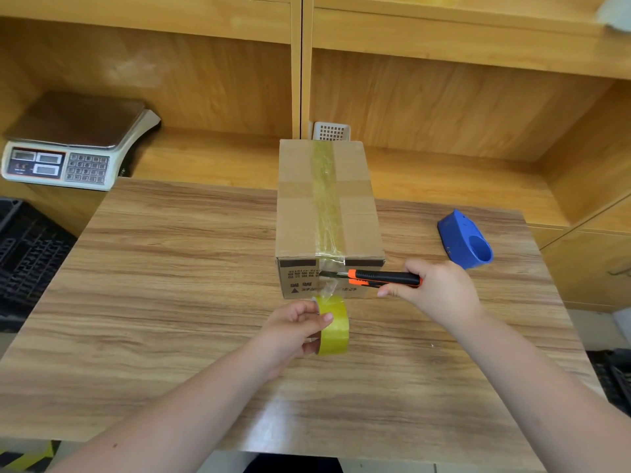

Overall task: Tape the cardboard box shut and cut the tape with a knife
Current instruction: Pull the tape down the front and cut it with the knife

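Observation:
A closed cardboard box (297, 213) stands on the wooden table (170, 274), with a strip of clear yellowish tape (326, 199) running down the middle of its lid and over the near face. My left hand (295, 331) holds the yellow tape roll (334, 326) just in front of the box; the tape stretches from roll to box. My right hand (437, 290) grips an orange and black utility knife (382, 278). Its blade points left and lies across the stretched tape at the box's near face.
A blue tape dispenser (466, 240) lies on the table to the right of the box. A digital scale (73, 145) sits on the shelf at the back left. A white perforated basket (332, 131) stands behind the box. Black crates (24, 254) are at the left.

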The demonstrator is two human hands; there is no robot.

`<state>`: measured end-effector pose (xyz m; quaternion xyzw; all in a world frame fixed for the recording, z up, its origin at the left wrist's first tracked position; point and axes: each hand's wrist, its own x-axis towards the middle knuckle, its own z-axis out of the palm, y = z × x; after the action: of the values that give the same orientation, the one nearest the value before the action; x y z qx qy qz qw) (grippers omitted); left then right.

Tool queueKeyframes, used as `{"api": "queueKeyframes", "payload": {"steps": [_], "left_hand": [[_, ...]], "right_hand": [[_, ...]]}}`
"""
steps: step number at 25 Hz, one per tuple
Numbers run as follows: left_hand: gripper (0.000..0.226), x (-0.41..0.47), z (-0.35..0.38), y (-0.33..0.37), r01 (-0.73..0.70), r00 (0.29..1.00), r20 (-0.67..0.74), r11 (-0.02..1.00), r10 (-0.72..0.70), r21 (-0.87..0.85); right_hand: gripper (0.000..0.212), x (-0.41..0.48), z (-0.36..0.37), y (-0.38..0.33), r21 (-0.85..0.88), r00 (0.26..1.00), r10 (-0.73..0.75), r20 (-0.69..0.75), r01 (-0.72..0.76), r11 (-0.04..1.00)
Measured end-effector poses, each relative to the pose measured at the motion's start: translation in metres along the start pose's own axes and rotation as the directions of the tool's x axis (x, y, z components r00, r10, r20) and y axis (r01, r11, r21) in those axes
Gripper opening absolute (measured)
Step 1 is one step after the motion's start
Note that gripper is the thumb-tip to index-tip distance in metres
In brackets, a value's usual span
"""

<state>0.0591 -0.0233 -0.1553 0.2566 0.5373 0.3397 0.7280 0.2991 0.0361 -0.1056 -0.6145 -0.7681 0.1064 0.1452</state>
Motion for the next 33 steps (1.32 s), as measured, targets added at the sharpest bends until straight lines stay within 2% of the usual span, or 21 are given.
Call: {"api": "queueKeyframes", "payload": {"steps": [2,7,12,16,21,24,27,29,30,31,32,33], "left_hand": [[0.028,-0.001,0.001,0.001,0.009,1.0,-0.012,1.0,-0.009,-0.003],[0.023,-0.003,0.001,0.003,0.032,0.999,-0.018,0.999,-0.032,-0.004],[0.016,-0.004,0.004,0.003,0.05,0.999,-0.001,0.999,-0.05,-0.015],[0.016,-0.003,0.003,0.005,0.05,0.998,-0.022,0.998,-0.05,-0.032],[0.019,-0.005,0.005,0.003,0.052,0.999,0.008,0.999,-0.052,-0.012],[0.021,-0.005,0.005,0.0,0.056,0.998,0.01,0.998,-0.056,0.001],[0.021,-0.004,0.006,-0.002,0.063,0.998,0.002,0.998,-0.063,-0.003],[0.021,-0.002,0.004,-0.002,0.058,0.998,-0.006,0.998,-0.058,0.01],[0.019,-0.002,0.003,-0.002,0.054,0.998,-0.013,0.998,-0.053,0.015],[0.017,-0.003,0.002,-0.001,0.048,0.999,-0.018,0.999,-0.047,0.02],[0.016,-0.003,0.001,0.001,0.036,0.999,-0.026,0.999,-0.035,0.031],[0.016,-0.004,0.0,0.003,0.027,0.999,-0.033,0.999,-0.026,0.046]], "right_hand": [[0.065,0.002,0.001,0.0,-0.017,1.0,-0.023,-0.013,0.023,1.0],[0.063,0.005,-0.005,0.016,-0.093,0.997,-0.071,-0.012,0.069,0.993],[0.056,0.014,0.002,0.008,-0.116,0.977,-0.212,-0.027,0.208,0.971],[0.058,0.012,0.0,0.022,-0.144,0.976,-0.209,-0.053,0.2,0.969],[0.056,0.014,0.007,0.02,-0.174,0.959,-0.282,-0.021,0.275,0.946],[0.058,0.01,-0.003,0.032,-0.173,0.978,-0.206,-0.018,0.2,0.964],[0.059,0.001,0.003,0.036,-0.181,0.988,-0.136,0.074,0.147,0.972],[0.059,-0.004,0.005,0.046,-0.154,0.995,-0.045,0.092,0.059,0.986],[0.058,-0.008,0.001,0.054,-0.083,0.992,0.039,0.118,-0.03,0.996],[0.054,-0.016,-0.005,0.064,0.061,0.975,0.135,0.175,-0.147,0.987],[0.051,-0.025,-0.013,0.074,0.233,0.944,0.221,0.244,-0.279,0.932],[0.049,-0.037,-0.021,0.081,0.385,0.898,0.305,0.318,-0.416,0.824]]}}
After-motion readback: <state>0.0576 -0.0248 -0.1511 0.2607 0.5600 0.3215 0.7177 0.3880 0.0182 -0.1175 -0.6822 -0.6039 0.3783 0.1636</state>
